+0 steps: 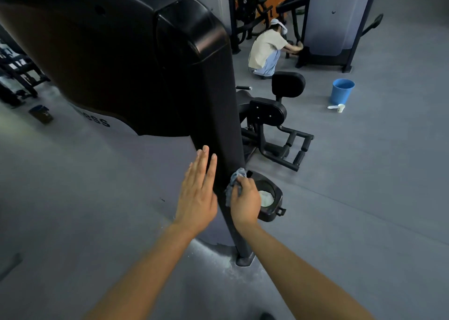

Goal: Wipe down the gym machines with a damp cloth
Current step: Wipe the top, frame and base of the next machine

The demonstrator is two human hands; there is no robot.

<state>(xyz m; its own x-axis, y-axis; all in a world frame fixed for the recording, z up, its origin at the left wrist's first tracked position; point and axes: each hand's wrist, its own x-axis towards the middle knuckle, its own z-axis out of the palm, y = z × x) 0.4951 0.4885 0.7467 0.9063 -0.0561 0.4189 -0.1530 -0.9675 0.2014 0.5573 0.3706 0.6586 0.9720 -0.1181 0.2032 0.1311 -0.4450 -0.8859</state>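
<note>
Two bare hands are working on either side of the black upright column (218, 125) of a weight machine. The right hand (245, 203) is gripping a grey-blue cloth (234, 181), its fingers curling tightly round the bunched fabric and pressing it against the column's right edge; a fold of the cloth is sticking out above the knuckles and another is hanging down on the thumb side. Across the column from that grip, the left hand (196, 193) is lying flat with its fingers straight and close together, pointing up along the column's left face and holding nothing; it is looking as though it is resting on the surface, though the contact line is hidden. Just beyond the gripping hand, on its outer side, a black bottle holder (277, 198) is jutting from the column, and a crumpled white wad (266, 198) is sitting inside it. Below the grip, the column is meeting the grey floor (364, 222) at a small base foot (245, 259). Farther out past the gripping hand, a black padded seat unit (274, 115) is standing on the floor, and well beyond it a blue bucket (342, 91) is sitting with a small paper cup (340, 108) just beside it. Farthest off, a crouching person (264, 50) is reaching toward the base of another machine.
</note>
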